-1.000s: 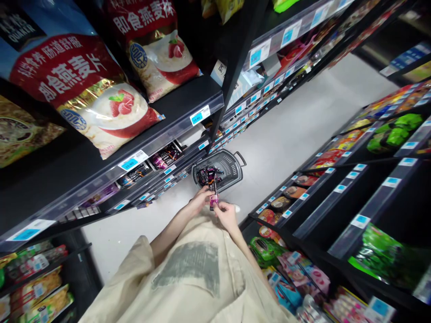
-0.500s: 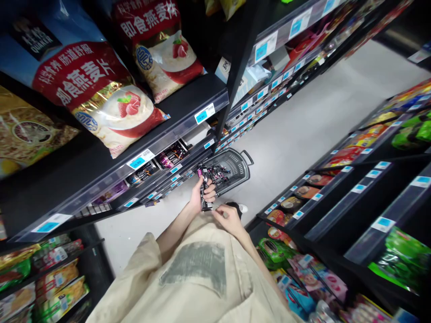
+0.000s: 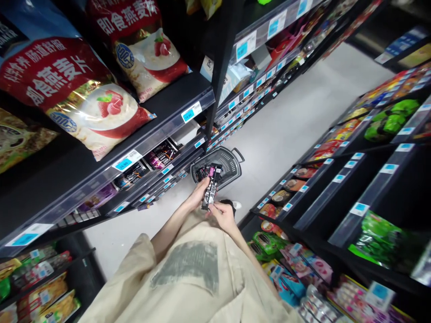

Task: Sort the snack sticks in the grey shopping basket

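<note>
In the head view, my left hand [image 3: 198, 194] is closed round a slim black-and-pink snack packet [image 3: 211, 190], with the thumb along its side. The packet's shiny, silvery-dark face is turned up at me. My right hand [image 3: 222, 216] has its fingertips pinched on the packet's lower end. Beyond both hands, a grey shopping basket [image 3: 238, 169] with a raised handle stands low down, and similar dark packets [image 3: 202, 172] lie inside it. The packet and my left hand hide part of the basket's near side.
Bags of oatmeal [image 3: 111, 105] sit on a dark shelf [image 3: 168, 107] at upper left. Dark and purple packets [image 3: 163, 154] fill boxes on a lower shelf. On the right, another rack holds green bags [image 3: 377, 237]. Grey floor [image 3: 286, 121] runs between the racks.
My left hand has turned the packet so its broad face shows. My right hand has come in from apart and now pinches its lower end. The whole view has shifted slightly.
</note>
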`<act>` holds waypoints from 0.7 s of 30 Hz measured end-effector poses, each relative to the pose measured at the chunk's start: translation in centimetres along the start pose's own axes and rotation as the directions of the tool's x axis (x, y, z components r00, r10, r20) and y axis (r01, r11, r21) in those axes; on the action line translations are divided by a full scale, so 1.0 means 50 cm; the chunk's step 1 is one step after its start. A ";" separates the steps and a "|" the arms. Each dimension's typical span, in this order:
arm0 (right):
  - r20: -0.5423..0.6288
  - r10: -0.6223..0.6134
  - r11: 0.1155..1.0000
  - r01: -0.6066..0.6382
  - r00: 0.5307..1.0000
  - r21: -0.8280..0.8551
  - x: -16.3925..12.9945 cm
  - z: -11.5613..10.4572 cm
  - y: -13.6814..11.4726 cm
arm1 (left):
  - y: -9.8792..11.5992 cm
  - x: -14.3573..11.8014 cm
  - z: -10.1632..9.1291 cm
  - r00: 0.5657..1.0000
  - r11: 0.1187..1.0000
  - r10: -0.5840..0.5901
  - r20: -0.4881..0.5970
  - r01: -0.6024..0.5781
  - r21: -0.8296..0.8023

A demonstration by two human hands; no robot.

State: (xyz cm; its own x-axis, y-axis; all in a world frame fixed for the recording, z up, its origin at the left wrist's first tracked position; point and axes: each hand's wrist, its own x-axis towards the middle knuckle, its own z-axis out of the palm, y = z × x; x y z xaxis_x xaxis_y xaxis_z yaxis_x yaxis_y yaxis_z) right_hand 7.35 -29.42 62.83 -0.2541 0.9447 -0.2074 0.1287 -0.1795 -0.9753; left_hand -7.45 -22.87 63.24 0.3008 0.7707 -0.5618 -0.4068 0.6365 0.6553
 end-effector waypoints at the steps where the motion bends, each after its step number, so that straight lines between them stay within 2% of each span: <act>1: -0.057 0.002 1.000 -0.002 0.998 -0.004 0.000 0.000 0.004 | 0.000 0.002 -0.002 0.999 0.999 0.023 -0.031 -0.022 0.043; 4: -0.193 0.048 0.999 -0.048 0.980 0.005 0.002 0.000 0.023 | -0.001 0.003 -0.012 0.998 0.986 0.064 -0.028 -0.059 0.158; 9: -0.172 0.132 0.983 -0.107 0.976 0.148 0.003 0.006 0.042 | 0.001 -0.007 -0.026 0.985 0.924 0.154 0.076 -0.171 0.342; 11: -0.218 0.168 0.965 -0.116 0.961 0.233 0.003 0.010 0.043 | 0.009 -0.013 -0.028 0.975 0.886 0.155 0.161 -0.209 0.413; 13: -0.287 0.204 0.948 -0.116 0.936 0.296 0.003 0.013 0.042 | 0.019 -0.018 -0.030 0.969 0.860 0.147 0.198 -0.224 0.458; 17: -0.363 0.246 0.923 -0.102 0.899 0.372 0.006 0.016 0.046 | 0.033 -0.023 -0.039 0.983 0.882 0.129 0.130 -0.173 0.438; 21: -0.404 0.301 0.888 -0.100 0.864 0.448 0.007 0.017 0.052 | 0.030 -0.023 -0.050 0.993 0.908 0.088 0.076 -0.112 0.403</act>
State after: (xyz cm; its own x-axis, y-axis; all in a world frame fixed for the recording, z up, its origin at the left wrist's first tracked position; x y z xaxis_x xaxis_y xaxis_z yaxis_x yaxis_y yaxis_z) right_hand 6.81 -29.78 60.18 0.2066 0.8729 -0.4421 -0.2897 -0.3770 -0.8797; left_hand -10.57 -22.88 63.58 0.3286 0.8241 -0.4614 -0.0558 0.5046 0.8615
